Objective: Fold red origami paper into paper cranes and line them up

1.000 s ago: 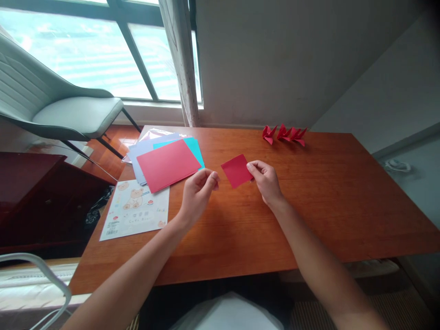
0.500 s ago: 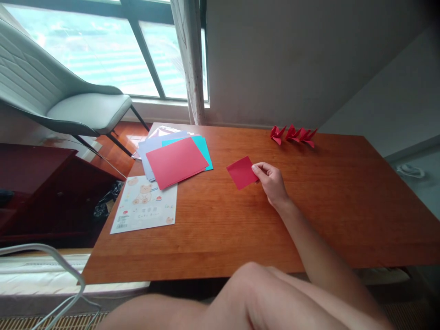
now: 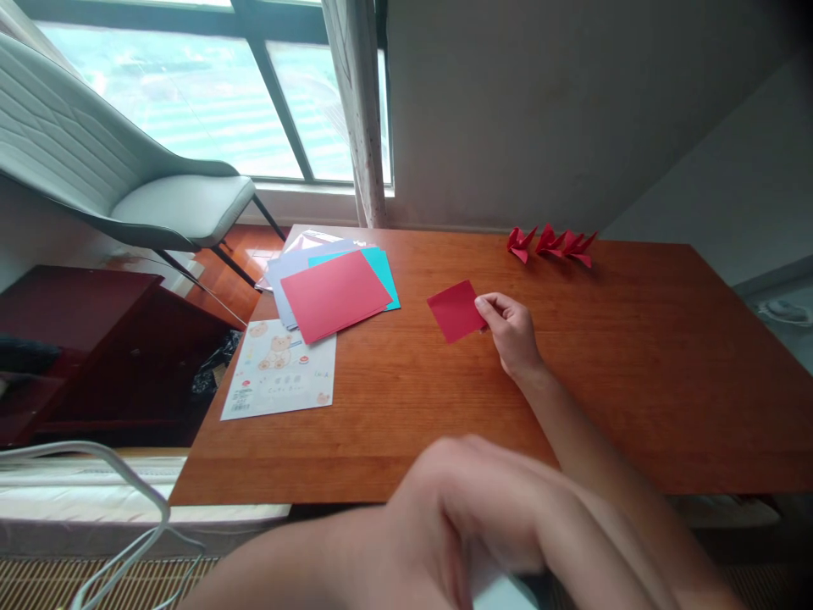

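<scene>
My right hand [image 3: 513,335] pinches the right corner of a small red square of paper [image 3: 456,312] between thumb and fingers, over the middle of the table. Large and blurred at the bottom, close to the camera, is my left hand [image 3: 470,500]. It is bent at the wrist, its fingers stretched towards the lower right with a gap beneath them. Its fingertips lie outside the view, and nothing shows in it. Several folded red paper cranes [image 3: 550,244] stand in a row at the table's far edge.
Red sheets [image 3: 336,295] lie over teal [image 3: 389,280] and pale lilac paper [image 3: 279,271] at the left. Beside them is a white bear-printed sheet [image 3: 279,373]. The wooden table [image 3: 622,364] meets a wall. A chair [image 3: 184,203] and white cable [image 3: 127,483] are at left.
My left hand has risen a little and opened a gap under its fingers. The view has shifted slightly; my right hand keeps its pinch on the red paper.
</scene>
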### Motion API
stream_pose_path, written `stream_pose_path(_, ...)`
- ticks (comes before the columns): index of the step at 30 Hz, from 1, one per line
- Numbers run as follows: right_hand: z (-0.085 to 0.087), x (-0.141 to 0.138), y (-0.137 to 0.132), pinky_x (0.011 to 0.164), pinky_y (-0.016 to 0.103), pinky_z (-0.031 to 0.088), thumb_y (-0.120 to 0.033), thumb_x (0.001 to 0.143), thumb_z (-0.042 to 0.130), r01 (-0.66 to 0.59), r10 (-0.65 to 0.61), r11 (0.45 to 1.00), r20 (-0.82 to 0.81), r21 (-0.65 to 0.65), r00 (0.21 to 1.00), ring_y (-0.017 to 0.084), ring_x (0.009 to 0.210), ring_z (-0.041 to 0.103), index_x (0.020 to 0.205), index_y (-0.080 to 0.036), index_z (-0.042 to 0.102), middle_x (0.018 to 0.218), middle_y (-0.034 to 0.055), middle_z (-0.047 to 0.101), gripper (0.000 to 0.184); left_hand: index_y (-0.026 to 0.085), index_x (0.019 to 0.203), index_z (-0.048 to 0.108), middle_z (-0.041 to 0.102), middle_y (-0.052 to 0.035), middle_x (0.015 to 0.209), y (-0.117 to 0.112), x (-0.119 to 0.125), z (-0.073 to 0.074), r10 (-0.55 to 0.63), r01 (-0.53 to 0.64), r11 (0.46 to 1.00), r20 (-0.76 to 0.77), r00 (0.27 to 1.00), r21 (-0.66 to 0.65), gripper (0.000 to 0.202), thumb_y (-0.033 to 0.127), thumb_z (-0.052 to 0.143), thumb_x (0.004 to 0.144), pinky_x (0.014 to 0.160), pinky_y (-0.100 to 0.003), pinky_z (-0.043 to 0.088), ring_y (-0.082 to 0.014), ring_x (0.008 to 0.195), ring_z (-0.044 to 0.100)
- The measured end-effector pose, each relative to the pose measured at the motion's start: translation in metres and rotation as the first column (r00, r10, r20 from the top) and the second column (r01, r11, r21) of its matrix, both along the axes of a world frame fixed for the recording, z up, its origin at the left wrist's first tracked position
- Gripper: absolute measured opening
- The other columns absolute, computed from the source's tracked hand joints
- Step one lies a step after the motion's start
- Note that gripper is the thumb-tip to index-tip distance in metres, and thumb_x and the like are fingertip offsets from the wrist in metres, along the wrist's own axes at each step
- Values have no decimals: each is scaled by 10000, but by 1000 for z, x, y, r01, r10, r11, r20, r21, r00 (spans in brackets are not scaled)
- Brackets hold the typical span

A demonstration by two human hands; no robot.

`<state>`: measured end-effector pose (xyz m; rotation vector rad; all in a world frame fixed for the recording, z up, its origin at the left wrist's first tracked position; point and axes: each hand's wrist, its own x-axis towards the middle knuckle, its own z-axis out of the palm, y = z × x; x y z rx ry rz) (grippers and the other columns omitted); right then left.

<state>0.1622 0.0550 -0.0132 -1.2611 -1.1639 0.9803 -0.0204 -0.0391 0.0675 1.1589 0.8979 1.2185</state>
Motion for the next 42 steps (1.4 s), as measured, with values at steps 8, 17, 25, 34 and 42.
stream_pose_path(8,6,-2,-2,556,269,409,-433,861,629,-1,1,999,8,47,1000,139,603,511,774,-204,646,683,-7,592,245,209,907,533,642,-12,882,81,1,-37,279,-272,958,-71,958,92,173,375,584,913,537,-218,425,-95,625,572)
stream_pose_path(17,11,0,-3,604,277,454,-453,834,641,-173,173,984,-3,-51,985,167,683,574,792,-210,647,736,10,636,247,165,772,627,632,-13,700,90,-5,-65,56,-64,997,-158,986,-47,296,453,671,826,627,-241,453,-132,638,577)
stream_pose_path(25,10,-2,-5,617,260,451,-454,828,669,-259,258,963,-16,-74,966,150,681,575,804,-203,653,760,3,647,253,167,646,563,537,28,610,87,-4,-65,-15,1,998,-219,976,-67,328,418,665,831,552,-213,392,-105,583,483)
stream_pose_path(34,11,-5,-6,615,269,471,-462,767,740,-407,413,908,42,-104,910,156,658,593,799,-192,718,713,-1,660,272,156,724,673,603,-3,683,85,-4,-65,-59,56,998,-233,971,-19,297,441,733,782,590,-238,396,-128,633,502)
stream_pose_path(42,11,0,-5,640,286,463,-467,821,686,-241,243,970,41,-36,969,185,717,614,805,-200,747,749,16,684,274,165,754,678,617,2,655,87,-2,-63,-15,7,999,-227,974,-39,274,431,696,817,561,-233,408,-119,592,526)
